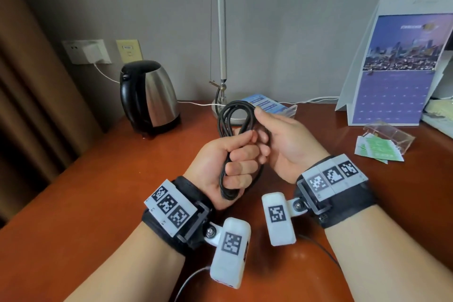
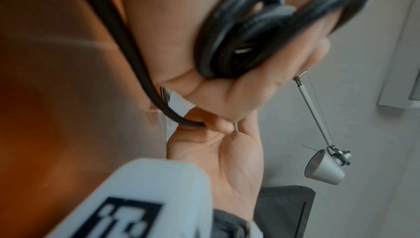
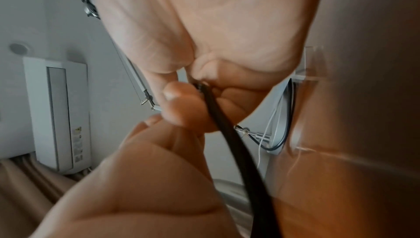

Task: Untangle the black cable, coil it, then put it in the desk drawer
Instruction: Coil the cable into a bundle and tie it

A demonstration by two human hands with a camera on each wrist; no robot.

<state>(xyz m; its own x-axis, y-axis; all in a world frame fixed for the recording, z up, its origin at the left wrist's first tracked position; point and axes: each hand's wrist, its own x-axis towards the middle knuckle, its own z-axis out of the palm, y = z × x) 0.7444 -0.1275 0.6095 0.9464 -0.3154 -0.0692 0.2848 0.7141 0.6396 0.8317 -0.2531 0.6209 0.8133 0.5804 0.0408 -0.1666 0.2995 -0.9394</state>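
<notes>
The black cable (image 1: 232, 115) is gathered into several loops held above the brown desk (image 1: 98, 191). My left hand (image 1: 230, 162) grips the bundle around its middle, fingers curled round it; loops stick out above and below the fist. My right hand (image 1: 272, 135) pinches a strand of the cable at the coil's right side. The left wrist view shows the coiled cable (image 2: 238, 31) pressed into the palm. In the right wrist view a single strand of cable (image 3: 227, 134) runs from the pinching fingers (image 3: 179, 101). No drawer is in view.
A steel kettle (image 1: 150, 100) stands at the back left. A desk lamp's pole (image 1: 221, 32) and base rise behind the hands. A standing calendar (image 1: 397, 64), a clear plastic holder (image 1: 389, 136) with green packets and a card stand (image 1: 269, 105) sit at the back right.
</notes>
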